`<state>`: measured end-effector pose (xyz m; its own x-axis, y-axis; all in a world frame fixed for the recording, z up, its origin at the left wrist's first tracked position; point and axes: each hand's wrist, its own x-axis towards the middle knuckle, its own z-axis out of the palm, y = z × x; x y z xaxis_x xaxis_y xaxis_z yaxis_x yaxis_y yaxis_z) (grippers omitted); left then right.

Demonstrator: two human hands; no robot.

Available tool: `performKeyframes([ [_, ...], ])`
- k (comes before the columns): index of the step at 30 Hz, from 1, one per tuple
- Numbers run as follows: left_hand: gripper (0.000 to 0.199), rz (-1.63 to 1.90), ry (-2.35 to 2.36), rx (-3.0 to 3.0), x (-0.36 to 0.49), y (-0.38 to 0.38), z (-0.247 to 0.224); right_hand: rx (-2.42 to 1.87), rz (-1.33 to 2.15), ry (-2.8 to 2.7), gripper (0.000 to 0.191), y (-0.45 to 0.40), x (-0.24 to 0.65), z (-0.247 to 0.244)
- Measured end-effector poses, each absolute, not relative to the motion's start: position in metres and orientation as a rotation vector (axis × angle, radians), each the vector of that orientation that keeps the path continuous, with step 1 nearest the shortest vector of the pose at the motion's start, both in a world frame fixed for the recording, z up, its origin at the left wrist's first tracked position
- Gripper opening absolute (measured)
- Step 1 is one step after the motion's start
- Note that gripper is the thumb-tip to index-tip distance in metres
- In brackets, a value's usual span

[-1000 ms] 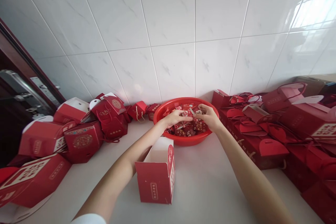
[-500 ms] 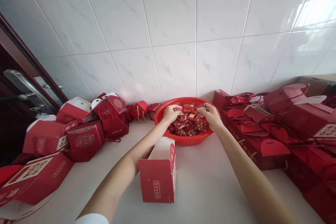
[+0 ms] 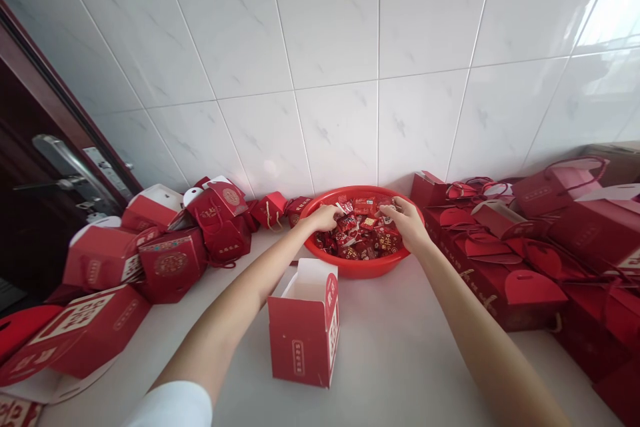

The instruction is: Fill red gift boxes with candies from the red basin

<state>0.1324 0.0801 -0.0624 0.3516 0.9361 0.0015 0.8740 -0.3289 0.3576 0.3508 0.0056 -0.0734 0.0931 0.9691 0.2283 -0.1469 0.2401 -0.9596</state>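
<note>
A round red plastic basket [image 3: 367, 269] by the wall holds many small red wrapped candies [image 3: 369, 222]. My left hand [image 3: 326, 217] reaches over its left rim, fingers closed at a red-and-white wrapped candy among the pile. Over the right side, my right hand [image 3: 407, 221] has its thumb and fingers bent round a red candy packet that is partly covered by the hand. Nearer to me, between my forearms, a red gift box [image 3: 300, 340] stands upright with its top open and its pale inside showing.
Red gift boxes [image 3: 173, 263] are piled at the left, near a dark door with a metal handle [image 3: 60, 153]. More red boxes [image 3: 520, 300] with folded lids and cords crowd the right. A white tiled wall [image 3: 335, 127] stands behind the pale tabletop [image 3: 395, 360].
The view has shifted slightly, so most things sit further right. My left fingers have moved in against the candies; my right hand stays at the basket's right side.
</note>
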Motion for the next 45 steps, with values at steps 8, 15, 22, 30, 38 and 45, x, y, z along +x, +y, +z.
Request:
performKeyframes([
  [8, 0.028, 0.493, 1.388, 2.397, 0.132, 0.062, -0.064, -0.931, 1.043, -1.153, 0.025, 0.010, 0.352, -0.077],
  [15, 0.022, 0.394, 1.168, 2.306, 0.107, -0.019, -0.016, -0.922, 1.058, -1.143, 0.023, 0.009, 0.352, -0.077],
  [22, 0.023, -0.064, 1.704, 2.245, 0.076, -0.102, -0.005, -0.935, 1.059, -1.162, 0.029, 0.009, 0.352, -0.076],
  [30, 0.028, -0.026, 1.580, 2.227, 0.072, -0.128, -0.011, -0.926, 1.016, -1.194, 0.029, 0.008, 0.351, -0.076],
  [38, 0.042, 0.174, 1.597, 2.259, 0.090, -0.124, -0.029, -0.928, 1.008, -1.201, 0.029, 0.008, 0.351, -0.077],
  [45, 0.033, 0.438, 1.470, 2.199, 0.103, -0.121, -0.017, -0.913, 1.007, -1.193, 0.027, 0.008, 0.351, -0.077],
])
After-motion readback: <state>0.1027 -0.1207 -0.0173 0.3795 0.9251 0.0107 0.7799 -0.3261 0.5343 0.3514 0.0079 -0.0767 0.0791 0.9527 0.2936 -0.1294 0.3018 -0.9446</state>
